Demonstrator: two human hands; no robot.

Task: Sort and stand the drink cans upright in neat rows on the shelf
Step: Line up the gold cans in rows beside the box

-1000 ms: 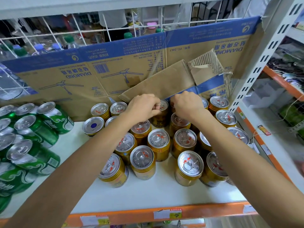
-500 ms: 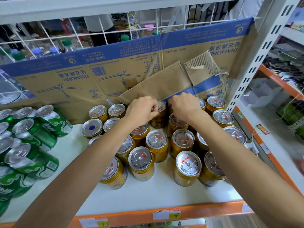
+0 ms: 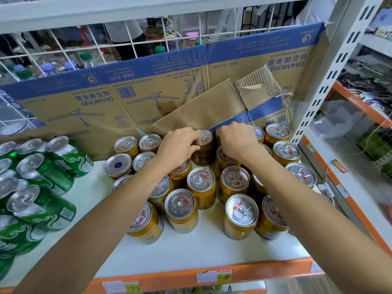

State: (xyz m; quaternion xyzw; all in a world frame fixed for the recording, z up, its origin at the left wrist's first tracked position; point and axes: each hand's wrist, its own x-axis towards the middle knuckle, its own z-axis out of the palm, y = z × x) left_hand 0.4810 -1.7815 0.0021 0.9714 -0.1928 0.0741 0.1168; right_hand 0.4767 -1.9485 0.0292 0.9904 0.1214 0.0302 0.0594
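Left hand [image 3: 178, 148] and right hand [image 3: 235, 141] at the back row of gold cans [image 3: 241, 213] on the shelf [image 3: 191, 251].

Nearest, price tags [image 3: 214, 276] on the orange edge. Beyond them, gold cans upright in loose, uneven rows across the middle and right of the shelf; at the left, green cans [image 3: 48, 177] heaped, tilted and on their sides. Grips the back can [image 3: 204, 149] at its rim with the left hand, fingers curled round the top. Holds the right hand just beside, curled knuckles-up over the next cans; grip hidden, impossible to tell whether closed on anything. Just behind the back row, bent cardboard [image 3: 95, 102] against a wire grid [image 3: 131, 42], with bottles [image 3: 47, 67] past it.
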